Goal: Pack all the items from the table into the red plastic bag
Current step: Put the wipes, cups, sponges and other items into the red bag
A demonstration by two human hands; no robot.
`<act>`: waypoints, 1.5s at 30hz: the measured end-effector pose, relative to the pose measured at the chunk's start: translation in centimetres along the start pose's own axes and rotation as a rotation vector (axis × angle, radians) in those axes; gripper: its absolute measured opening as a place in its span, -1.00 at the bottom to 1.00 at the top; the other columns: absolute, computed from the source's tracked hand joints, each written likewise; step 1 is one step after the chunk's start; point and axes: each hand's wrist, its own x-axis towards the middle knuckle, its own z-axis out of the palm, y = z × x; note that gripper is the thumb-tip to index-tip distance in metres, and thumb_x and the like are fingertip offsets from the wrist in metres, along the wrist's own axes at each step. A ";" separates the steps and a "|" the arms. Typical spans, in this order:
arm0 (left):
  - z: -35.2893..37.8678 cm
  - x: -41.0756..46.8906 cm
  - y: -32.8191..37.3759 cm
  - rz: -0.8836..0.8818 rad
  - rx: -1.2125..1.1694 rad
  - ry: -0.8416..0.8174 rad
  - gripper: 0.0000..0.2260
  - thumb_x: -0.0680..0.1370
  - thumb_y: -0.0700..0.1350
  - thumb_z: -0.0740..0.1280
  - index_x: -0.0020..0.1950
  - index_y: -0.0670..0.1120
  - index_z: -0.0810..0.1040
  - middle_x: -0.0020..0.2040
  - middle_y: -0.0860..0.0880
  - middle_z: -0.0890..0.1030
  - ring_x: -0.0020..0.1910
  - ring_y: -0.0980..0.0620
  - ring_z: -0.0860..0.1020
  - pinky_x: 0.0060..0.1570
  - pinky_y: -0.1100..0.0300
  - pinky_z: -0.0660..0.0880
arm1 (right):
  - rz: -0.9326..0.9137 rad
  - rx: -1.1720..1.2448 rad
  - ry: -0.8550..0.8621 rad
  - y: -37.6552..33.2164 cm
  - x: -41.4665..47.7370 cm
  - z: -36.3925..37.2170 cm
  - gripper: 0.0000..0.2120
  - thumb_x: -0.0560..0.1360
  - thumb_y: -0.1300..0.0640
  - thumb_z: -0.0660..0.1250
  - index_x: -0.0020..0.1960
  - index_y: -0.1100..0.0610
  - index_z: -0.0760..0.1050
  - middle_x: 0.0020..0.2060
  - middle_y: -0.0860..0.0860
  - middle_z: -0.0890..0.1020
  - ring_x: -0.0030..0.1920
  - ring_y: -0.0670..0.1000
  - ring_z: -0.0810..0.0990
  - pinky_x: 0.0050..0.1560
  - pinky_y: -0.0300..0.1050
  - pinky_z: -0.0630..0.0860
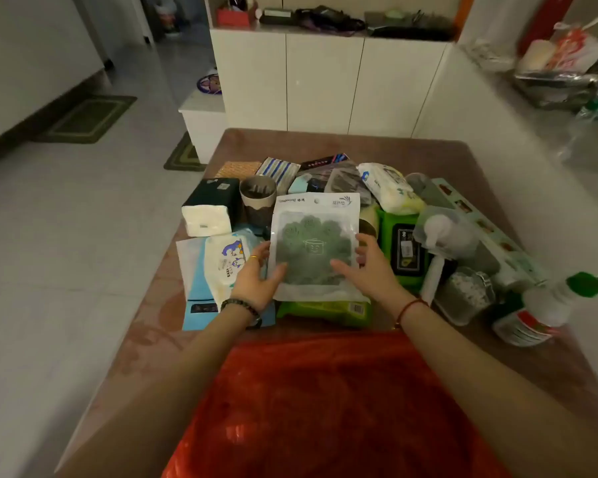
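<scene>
The person holds a flat pouch (313, 246) with both hands, one at each lower side edge. The left hand (256, 281) has its thumb on the front of the pouch. The right hand (366, 270) does the same on the other side. The fingers behind are mostly hidden, so each grip is probably a pinch between thumb and fingers and is closed only as far as the thin pouch allows.

The pouch is lifted over the pile of other items, above a green pack (325, 310). It is tilted up so that its face is toward the person. Its long axis runs away from the person, with the hang hole at the far end.

The red bag (325, 401) lies on the worktop (145, 339) directly toward the person from the grip, between the two forearms. Both hands are about equally near to it. The coming move is most likely a pull back and down, with the near short edge going first. Where the mouth of the red bag opens cannot be told from this view, and that is the thing to settle first.
</scene>
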 end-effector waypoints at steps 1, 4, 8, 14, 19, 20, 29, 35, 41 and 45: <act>0.3 1.0 0.0 -0.013 0.037 -0.007 -0.49 0.53 -0.09 0.28 0.44 -0.11 0.20 0.40 -0.13 0.38 0.38 -0.11 0.35 0.33 0.05 0.32 | 0.013 -0.004 0.023 0.0 1.0 0.5 -0.25 0.43 0.07 0.41 0.46 0.15 0.08 0.41 0.18 0.29 0.40 0.14 0.30 0.33 0.01 0.35; 1.4 3.5 0.1 -0.040 0.125 0.000 -0.43 0.52 -0.09 0.29 0.47 -0.09 0.13 0.39 -0.14 0.38 0.34 -0.14 0.39 0.26 0.04 0.39 | 0.062 0.004 0.118 0.2 3.4 1.7 -0.26 0.39 0.11 0.46 0.41 0.22 0.13 0.34 0.17 0.38 0.33 0.12 0.38 0.22 -0.13 0.38; 2.5 5.9 0.0 -0.080 0.000 0.091 -0.36 0.48 -0.16 0.35 0.47 -0.11 0.10 0.34 -0.16 0.43 0.28 -0.13 0.45 0.22 0.07 0.41 | 0.131 0.032 0.244 1.4 5.8 3.1 -0.30 0.30 0.12 0.53 0.27 0.26 0.21 0.24 0.19 0.44 0.26 0.18 0.45 0.23 -0.06 0.43; 2.4 6.8 0.1 -0.120 -0.080 0.142 -0.53 0.43 -0.18 0.41 0.30 -0.17 0.37 0.21 -0.15 0.55 0.17 -0.10 0.52 0.07 0.17 0.45 | 0.149 0.205 0.254 2.0 6.3 3.3 -0.42 0.24 0.20 0.57 0.18 0.26 0.40 0.12 0.16 0.57 0.13 0.14 0.56 0.11 0.03 0.55; 1.0 5.9 0.6 -0.102 -0.313 0.058 -0.84 0.41 -0.19 0.42 -0.04 -0.19 0.57 -0.23 0.04 0.58 -0.28 0.21 0.57 -0.36 0.47 0.53 | 0.014 0.291 0.184 0.5 4.6 1.2 -0.87 0.36 0.20 0.47 -0.13 0.09 0.56 -0.16 0.04 0.66 -0.13 0.01 0.64 -0.08 -0.05 0.62; 0.7 5.5 0.6 -0.104 -0.370 0.016 -0.88 0.41 -0.20 0.42 -0.08 -0.13 0.57 -0.23 0.07 0.58 -0.26 0.20 0.57 -0.36 0.48 0.53 | -0.022 0.288 0.148 -0.1 4.1 0.8 -0.89 0.38 0.20 0.45 -0.17 0.04 0.55 -0.20 0.01 0.65 -0.15 -0.01 0.64 -0.11 -0.09 0.61; -0.9 3.0 -1.2 -0.252 -0.765 -0.020 -0.81 0.41 -0.34 0.37 0.00 -0.17 0.58 -0.21 -0.04 0.70 -0.26 0.02 0.68 -0.30 0.18 0.63 | -0.175 0.050 0.199 -3.6 6.2 -2.0 -0.81 0.49 0.13 0.32 0.03 0.22 0.57 -0.02 0.19 0.64 0.02 0.15 0.61 0.12 0.02 0.54; -1.6 3.4 -2.0 -0.310 -0.809 0.033 -0.85 0.43 -0.33 0.36 -0.04 -0.16 0.59 -0.19 -0.08 0.67 -0.20 -0.06 0.64 -0.26 0.12 0.64 | -0.234 -0.615 0.158 -4.2 11.9 -3.3 -0.34 0.44 0.16 0.38 0.45 0.16 0.17 0.36 0.14 0.36 0.37 0.14 0.31 0.35 0.01 0.32; -1.0 4.1 -1.6 -0.341 -0.851 -0.013 -0.86 0.41 -0.33 0.37 -0.09 -0.15 0.60 -0.20 -0.11 0.69 -0.19 -0.09 0.64 -0.31 0.10 0.64 | -0.244 -0.853 0.206 -3.2 14.8 -1.9 -0.58 0.55 0.30 0.14 0.39 0.11 0.31 0.19 0.17 0.56 0.14 0.17 0.55 0.09 0.02 0.51; -1.0 4.2 -1.3 -0.348 -0.878 -0.031 -0.83 0.41 -0.30 0.37 -0.03 -0.15 0.58 -0.19 -0.09 0.69 -0.15 -0.08 0.63 -0.31 0.12 0.64 | -0.272 -0.549 0.398 -3.4 13.9 -3.3 -0.65 0.57 0.27 0.13 0.34 0.17 0.40 0.03 0.22 0.63 -0.02 0.21 0.59 -0.06 -0.01 0.51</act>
